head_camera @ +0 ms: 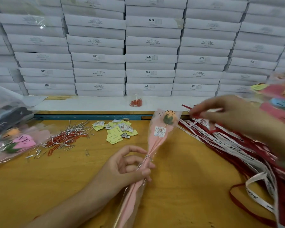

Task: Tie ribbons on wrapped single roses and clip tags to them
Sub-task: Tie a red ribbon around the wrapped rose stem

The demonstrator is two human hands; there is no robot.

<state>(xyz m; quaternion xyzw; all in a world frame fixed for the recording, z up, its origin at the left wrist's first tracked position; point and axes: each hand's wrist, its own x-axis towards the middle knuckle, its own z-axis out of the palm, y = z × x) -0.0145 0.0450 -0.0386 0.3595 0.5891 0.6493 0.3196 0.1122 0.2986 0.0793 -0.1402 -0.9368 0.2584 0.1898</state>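
A wrapped single rose (160,134) in pink paper and clear film lies slanted across the middle of the wooden table (179,186), with a silver wire tie at its neck. My left hand (127,168) grips its stem just below that tie. My right hand (229,112), blurred, pinches a red ribbon (194,115) over the heap of red and white ribbons (237,145) at the right. Yellow and white tags (118,130) lie in a small pile behind the rose. Red and silver clips (64,139) are scattered at the left.
Wrapped roses are piled at the left edge (11,142) and the right edge (280,99). A small clear bag of red clips (136,102) sits on a white ledge. Stacked white boxes (138,46) form a wall behind it.
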